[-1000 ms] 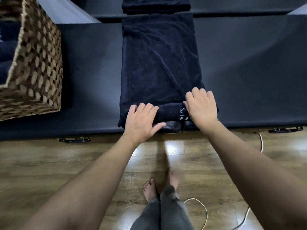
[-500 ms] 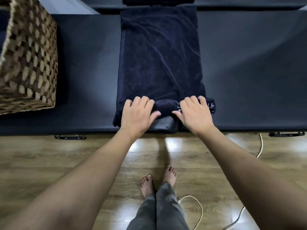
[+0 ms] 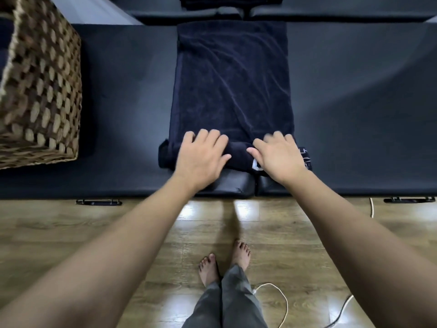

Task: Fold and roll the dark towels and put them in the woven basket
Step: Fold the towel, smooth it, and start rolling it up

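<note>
A dark navy towel (image 3: pixel 231 86) lies folded into a long strip on the dark padded platform (image 3: pixel 354 102), running away from me. Its near end is rolled into a thick roll (image 3: pixel 238 155). My left hand (image 3: pixel 201 157) presses on the left half of the roll, fingers spread and fairly straight. My right hand (image 3: pixel 276 155) presses on the right half, over a white printed label. The woven basket (image 3: pixel 40 91) stands on the platform at the far left, well apart from the towel. More dark towels (image 3: pixel 229 2) lie stacked at the top edge.
The platform's front edge runs across the middle, with black brackets (image 3: pixel 99 202) under it. Below is wooden floor (image 3: pixel 71 233) with my bare feet (image 3: pixel 224 261) and white cables (image 3: pixel 281 301) at the lower right.
Both hands have pushed the roll farther away from me along the towel, and the roll has grown thicker. The view has shifted a little.
</note>
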`<state>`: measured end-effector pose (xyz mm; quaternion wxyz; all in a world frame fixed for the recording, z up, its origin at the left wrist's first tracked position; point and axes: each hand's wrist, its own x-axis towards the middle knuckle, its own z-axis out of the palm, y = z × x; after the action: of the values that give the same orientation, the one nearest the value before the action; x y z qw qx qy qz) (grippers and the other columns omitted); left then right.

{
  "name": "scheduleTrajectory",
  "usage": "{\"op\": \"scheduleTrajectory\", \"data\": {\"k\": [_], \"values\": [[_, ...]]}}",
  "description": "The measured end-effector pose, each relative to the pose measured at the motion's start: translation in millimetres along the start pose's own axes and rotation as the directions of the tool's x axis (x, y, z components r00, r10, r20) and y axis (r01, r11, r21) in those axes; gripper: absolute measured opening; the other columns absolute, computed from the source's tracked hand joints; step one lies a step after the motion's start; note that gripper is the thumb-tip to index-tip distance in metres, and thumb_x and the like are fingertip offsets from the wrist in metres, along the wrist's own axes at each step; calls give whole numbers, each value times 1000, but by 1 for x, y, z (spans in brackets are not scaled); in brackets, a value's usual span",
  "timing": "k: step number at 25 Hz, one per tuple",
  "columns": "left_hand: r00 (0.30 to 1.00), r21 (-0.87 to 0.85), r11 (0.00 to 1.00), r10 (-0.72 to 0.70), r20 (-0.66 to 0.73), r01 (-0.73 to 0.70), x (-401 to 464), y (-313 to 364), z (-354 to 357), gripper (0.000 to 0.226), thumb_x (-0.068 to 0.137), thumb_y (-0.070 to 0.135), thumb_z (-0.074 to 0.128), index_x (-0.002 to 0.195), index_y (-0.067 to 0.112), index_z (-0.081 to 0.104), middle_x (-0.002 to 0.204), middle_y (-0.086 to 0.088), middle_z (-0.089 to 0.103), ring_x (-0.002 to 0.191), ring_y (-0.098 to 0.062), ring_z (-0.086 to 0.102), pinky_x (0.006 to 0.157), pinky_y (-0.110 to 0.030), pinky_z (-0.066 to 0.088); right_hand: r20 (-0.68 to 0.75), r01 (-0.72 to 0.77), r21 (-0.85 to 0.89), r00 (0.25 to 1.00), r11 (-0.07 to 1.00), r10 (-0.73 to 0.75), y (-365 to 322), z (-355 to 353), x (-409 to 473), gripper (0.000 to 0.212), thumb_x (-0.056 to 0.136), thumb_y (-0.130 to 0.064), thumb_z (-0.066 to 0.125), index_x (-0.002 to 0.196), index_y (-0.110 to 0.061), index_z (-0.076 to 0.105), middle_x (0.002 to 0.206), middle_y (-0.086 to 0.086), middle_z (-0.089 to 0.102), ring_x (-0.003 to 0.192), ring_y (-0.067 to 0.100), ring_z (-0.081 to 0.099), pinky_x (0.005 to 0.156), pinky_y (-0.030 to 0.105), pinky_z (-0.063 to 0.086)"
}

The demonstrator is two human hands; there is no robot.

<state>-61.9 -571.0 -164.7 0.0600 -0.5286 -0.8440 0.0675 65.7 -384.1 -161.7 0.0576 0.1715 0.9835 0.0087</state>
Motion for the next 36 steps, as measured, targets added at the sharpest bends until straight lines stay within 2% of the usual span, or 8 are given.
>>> {"op": "scheduleTrajectory", "data": {"k": [3,5,9,11,17,26,31,36], "values": [[994,-16,994,-108,0,108,-5,25,9,60,101,57,35,131,11,57,116,-8,61,101,-30,56,96,-50,42,-245,-83,-107,968,991,54,-19,1,3,20,97,-33,60,91,-14,61,91,9,58,83,33,55,74,45,41],[991,11,991,-132,13,132,2,19,11,61,100,61,31,121,13,62,106,-6,62,91,-29,56,81,-44,44,-353,-63,-89,935,994,28,-22,12,-6,23,100,-33,57,90,-13,63,84,6,59,76,32,55,69,44,44],[989,-34,989,-146,11,147,15,11,9,54,103,54,30,90,14,63,81,-6,64,69,-31,60,64,-41,41,-268,-63,-113,963,992,30,-17,27,-32,55,102,-55,42,122,-10,65,102,9,63,85,34,55,79,46,40],[974,-122,967,-217,69,224,24,15,5,57,104,50,21,86,13,60,77,-8,64,66,-34,61,62,-42,39,-225,-71,-143,974,987,37,-14,24,-26,53,103,-55,38,109,-11,67,95,7,61,84,32,53,77,45,39],[994,-80,990,-112,18,113,17,15,11,64,96,70,33,119,16,58,112,-5,58,94,-31,54,76,-46,40,75,43,-1,996,999,-43,6,6,42,57,106,-49,21,89,-17,66,93,4,73,91,31,63,77,44,34],[947,-168,943,-254,197,288,73,-1,13,53,105,46,16,88,23,61,90,0,71,82,-28,64,66,-38,33,-245,-78,-58,968,995,61,-27,18,28,42,104,-46,38,94,-13,63,89,6,61,82,32,53,78,47,39],[945,-201,926,-326,3,320,33,19,20,43,103,44,35,119,16,64,113,-3,62,98,-29,56,92,-44,41,-131,20,24,991,1000,-16,-11,4,78,46,107,-35,36,80,-10,64,75,11,70,67,35,59,69,43,38],[960,-153,950,-255,119,272,80,-7,17,60,102,46,12,85,19,64,85,-2,64,75,-29,59,64,-39,33,-270,-65,0,961,998,63,-16,6,59,33,104,-35,39,91,-14,60,92,8,62,79,33,53,72,45,37]]}}
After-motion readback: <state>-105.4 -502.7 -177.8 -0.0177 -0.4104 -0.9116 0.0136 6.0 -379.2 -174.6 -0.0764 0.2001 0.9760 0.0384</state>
